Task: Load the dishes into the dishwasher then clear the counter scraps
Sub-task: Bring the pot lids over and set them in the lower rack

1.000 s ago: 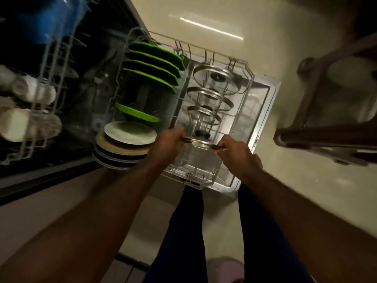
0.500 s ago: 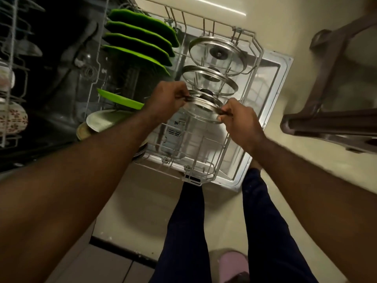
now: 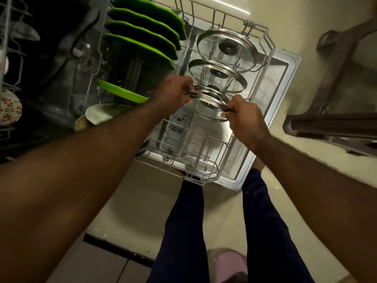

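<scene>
Left hand (image 3: pixel 171 94) pinches the left rim of a glass lid (image 3: pixel 206 108). Fingers curled tight on the metal band. Right hand (image 3: pixel 246 121) pinches the right rim likewise. Lid is tilted over the lower rack (image 3: pixel 193 176), just near of the standing lids (image 3: pixel 218 76). Green plates (image 3: pixel 142 37) far left.

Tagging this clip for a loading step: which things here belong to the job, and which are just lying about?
Job: glass lid, left hand, right hand, lower rack, racked lids, green plates.
Lying about: brown chair, pink slipper.
</scene>
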